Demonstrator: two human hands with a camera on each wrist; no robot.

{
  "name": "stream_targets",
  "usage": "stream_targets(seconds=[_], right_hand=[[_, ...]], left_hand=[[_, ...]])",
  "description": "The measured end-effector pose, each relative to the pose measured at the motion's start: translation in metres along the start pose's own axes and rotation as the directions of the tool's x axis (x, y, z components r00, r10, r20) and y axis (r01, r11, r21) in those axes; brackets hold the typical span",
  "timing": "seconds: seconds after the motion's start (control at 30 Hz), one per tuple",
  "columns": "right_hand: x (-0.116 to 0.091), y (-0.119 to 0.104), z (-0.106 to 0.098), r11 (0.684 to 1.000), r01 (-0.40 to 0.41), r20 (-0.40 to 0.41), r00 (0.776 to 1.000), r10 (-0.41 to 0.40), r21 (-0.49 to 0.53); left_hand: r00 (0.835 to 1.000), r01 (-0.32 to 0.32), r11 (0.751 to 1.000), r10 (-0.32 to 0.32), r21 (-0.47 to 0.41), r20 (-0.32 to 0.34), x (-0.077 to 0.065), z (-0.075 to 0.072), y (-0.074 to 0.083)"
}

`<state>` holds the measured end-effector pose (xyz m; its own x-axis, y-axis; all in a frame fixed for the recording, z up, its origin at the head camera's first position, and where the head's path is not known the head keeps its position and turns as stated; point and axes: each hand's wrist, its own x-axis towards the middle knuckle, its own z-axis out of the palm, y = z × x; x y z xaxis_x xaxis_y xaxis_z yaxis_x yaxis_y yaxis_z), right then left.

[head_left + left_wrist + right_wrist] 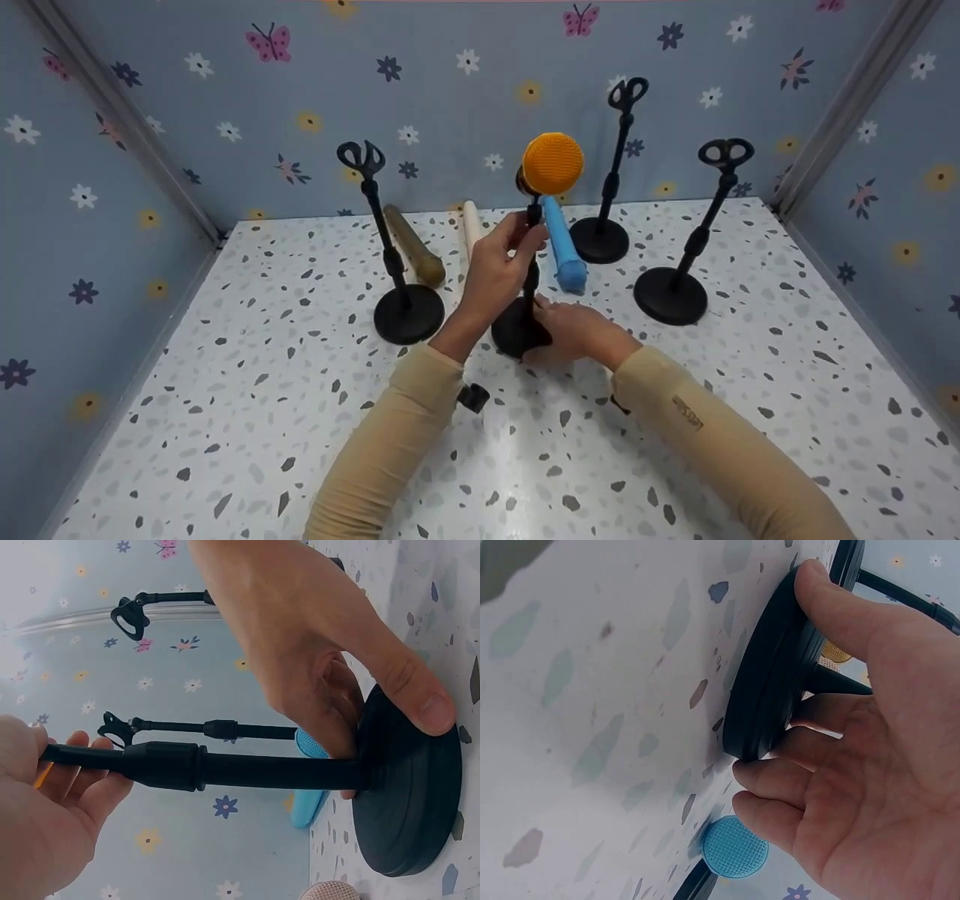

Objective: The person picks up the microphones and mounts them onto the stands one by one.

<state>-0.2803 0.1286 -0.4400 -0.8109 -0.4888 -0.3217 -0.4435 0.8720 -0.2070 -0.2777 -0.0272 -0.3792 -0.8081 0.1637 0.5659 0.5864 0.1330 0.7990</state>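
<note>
A black microphone stand (531,281) stands upright in the middle, with an orange microphone (553,163) at its top, its round mesh head facing the head camera. My left hand (491,274) holds the upper part of the pole between thumb and fingers. Low down, my right hand (574,331) grips the round base (409,802). In the right wrist view its thumb lies over the base's edge and the fingers reach round toward the foot of the pole. A blue microphone (564,247) lies just behind, beside the pole.
A brownish-gold microphone (415,247) and a cream microphone (472,225) lie left of the held stand. Three more black stands rise around: a left stand (409,313), a back stand (600,240) and a right stand (671,296). Patterned walls (420,97) enclose the speckled tabletop (247,390).
</note>
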Motion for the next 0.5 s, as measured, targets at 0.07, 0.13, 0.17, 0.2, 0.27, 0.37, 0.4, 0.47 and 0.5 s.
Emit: stream_targets(seconds=[0.07, 0.13, 0.17, 0.2, 0.27, 0.37, 0.4, 0.47, 0.5], right_hand=[[0.0001, 0.0004, 0.0002, 1.0, -0.003, 0.004, 1.0, 0.003, 0.008], [0.0, 0.0008, 0.0006, 1.0, -0.003, 0.006, 1.0, 0.003, 0.016], [-0.0001, 0.0009, 0.0008, 1.0, -0.004, 0.006, 1.0, 0.004, 0.018], [-0.0003, 0.0009, 0.0008, 1.0, -0.004, 0.005, 1.0, 0.004, 0.019], [-0.0005, 0.0011, 0.0009, 1.0, -0.009, 0.005, 1.0, 0.009, 0.022], [-0.0006, 0.0014, 0.0008, 1.0, -0.006, 0.002, 1.0, 0.006, 0.02], [-0.0008, 0.0014, 0.0005, 1.0, -0.003, 0.002, 1.0, 0.003, 0.019], [-0.0011, 0.0014, 0.0003, 1.0, 0.004, 0.004, 1.0, -0.004, 0.017], [-0.0015, 0.0014, 0.0002, 1.0, 0.008, 0.004, 1.0, -0.008, 0.017]], left_hand=[[1.0, 0.01, 1.0, -0.01, -0.011, 0.004, 0.0006, 0.0008, 0.0012], [1.0, 0.02, 1.0, -0.019, -0.025, 0.009, 0.0008, 0.0013, 0.0021], [1.0, 0.022, 0.999, -0.022, -0.029, 0.012, 0.0008, 0.0014, 0.0024], [1.0, 0.023, 0.999, -0.022, -0.03, 0.016, 0.0008, 0.0013, 0.0023], [1.0, 0.02, 0.999, -0.019, -0.035, 0.023, 0.0013, 0.0013, 0.0019], [0.999, 0.007, 0.999, -0.005, -0.037, 0.035, 0.002, 0.0006, 0.0013], [0.999, 0.0, 0.999, 0.002, -0.037, 0.04, 0.0022, 0.0005, 0.001], [0.999, -0.012, 0.999, 0.014, -0.035, 0.051, 0.0019, 0.0002, 0.0008], [0.998, -0.02, 0.999, 0.022, -0.033, 0.058, 0.0015, 0.0001, 0.0008]])
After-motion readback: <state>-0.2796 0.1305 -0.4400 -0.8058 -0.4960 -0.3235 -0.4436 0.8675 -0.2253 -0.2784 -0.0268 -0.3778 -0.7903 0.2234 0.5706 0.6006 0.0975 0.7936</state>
